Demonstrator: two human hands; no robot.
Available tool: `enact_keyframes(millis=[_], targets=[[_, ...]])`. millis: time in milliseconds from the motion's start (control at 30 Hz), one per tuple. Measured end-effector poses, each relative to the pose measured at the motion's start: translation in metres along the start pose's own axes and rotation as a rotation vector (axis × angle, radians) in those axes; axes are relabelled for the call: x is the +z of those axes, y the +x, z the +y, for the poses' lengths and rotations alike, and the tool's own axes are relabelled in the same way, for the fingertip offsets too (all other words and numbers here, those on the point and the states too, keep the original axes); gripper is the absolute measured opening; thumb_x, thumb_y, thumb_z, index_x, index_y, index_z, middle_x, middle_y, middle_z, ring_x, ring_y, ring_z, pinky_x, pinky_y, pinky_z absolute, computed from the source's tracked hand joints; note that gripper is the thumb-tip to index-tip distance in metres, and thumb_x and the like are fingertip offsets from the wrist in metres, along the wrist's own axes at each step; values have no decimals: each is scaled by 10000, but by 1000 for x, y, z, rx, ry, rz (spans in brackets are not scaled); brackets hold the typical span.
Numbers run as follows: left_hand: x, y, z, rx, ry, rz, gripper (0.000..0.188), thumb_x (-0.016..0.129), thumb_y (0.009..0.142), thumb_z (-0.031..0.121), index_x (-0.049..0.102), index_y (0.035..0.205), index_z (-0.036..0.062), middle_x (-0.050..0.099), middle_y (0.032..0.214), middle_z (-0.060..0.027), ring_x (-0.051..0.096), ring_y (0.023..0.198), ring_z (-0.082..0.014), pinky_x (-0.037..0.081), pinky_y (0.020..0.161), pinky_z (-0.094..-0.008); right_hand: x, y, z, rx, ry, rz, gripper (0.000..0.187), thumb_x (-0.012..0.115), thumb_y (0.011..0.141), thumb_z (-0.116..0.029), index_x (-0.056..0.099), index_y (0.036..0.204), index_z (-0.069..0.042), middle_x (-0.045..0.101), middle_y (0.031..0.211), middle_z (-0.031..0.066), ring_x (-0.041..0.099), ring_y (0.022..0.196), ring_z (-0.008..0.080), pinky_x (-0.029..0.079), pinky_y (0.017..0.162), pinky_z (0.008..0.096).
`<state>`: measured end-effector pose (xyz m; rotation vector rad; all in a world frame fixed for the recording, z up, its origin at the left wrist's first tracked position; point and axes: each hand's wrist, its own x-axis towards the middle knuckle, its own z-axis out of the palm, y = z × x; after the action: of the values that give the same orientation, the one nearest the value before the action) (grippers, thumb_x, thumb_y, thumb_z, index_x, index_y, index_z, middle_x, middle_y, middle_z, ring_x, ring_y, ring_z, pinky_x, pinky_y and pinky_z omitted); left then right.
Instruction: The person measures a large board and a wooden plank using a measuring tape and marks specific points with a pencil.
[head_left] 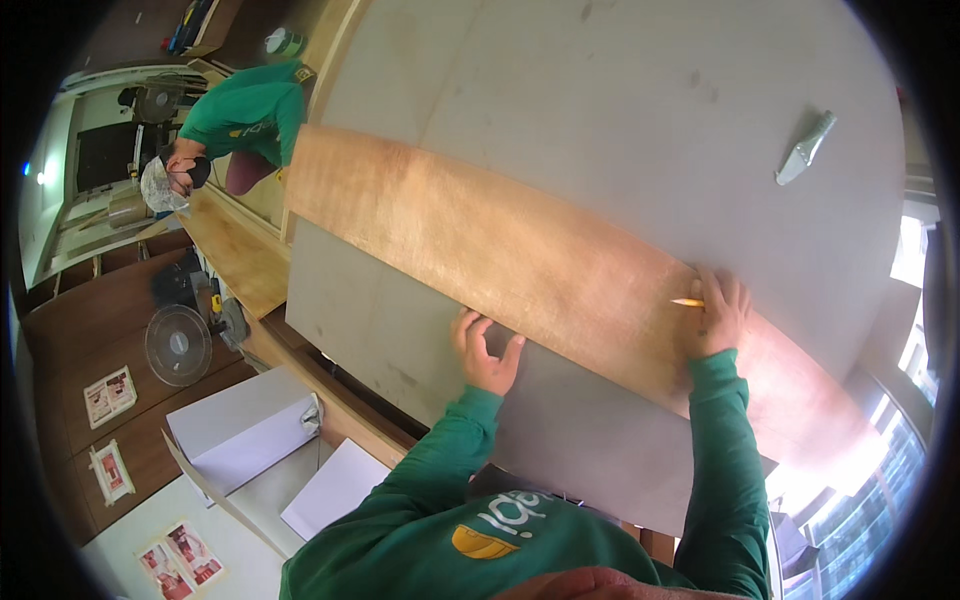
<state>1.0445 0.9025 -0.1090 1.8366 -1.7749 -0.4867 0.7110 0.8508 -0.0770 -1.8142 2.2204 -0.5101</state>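
A long, thin plywood strip (500, 235) lies slantwise across a large grey board (620, 110). My left hand (486, 352) rests at the strip's near edge, thumb and fingers spread apart, fingertips touching that edge. Over the strip's right part is my right hand (722, 312), its fingers bent toward the far edge. A yellow pencil (687, 302) sticks out to the left from that hand, its point over the wood. Where the right fingertips meet the far edge is partly hidden by the hand.
A grey metal tool with a flat blade (806, 150) lies at the far right of the grey board. Beyond the strip's left end a person in a green sleeve (245, 110) bends low. White boxes (245, 425) and a fan (178, 345) stand at the left.
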Motion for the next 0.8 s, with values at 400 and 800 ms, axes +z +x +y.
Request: enact_keyframes(millis=[400,800], targets=[[0,18,-11,-89,313,-200,1111,673,727,581,134,1419,-101,211,1449,-320,155,1372,-461,72,1089,-584,4,16,0,-16,19,-10,230,560,835,-97,649,1037,-32,581,1019,108,514,987,299,371,916,417],[6,18,-13,-77,374,-205,1134,641,731,630,118,1419,-103,197,1444,-341,160,1369,-465,68,1091,-580,1,26,5,-42,43,-62,198,546,864,-106,644,1002,-3,598,995,117,524,985,291,369,908,398]])
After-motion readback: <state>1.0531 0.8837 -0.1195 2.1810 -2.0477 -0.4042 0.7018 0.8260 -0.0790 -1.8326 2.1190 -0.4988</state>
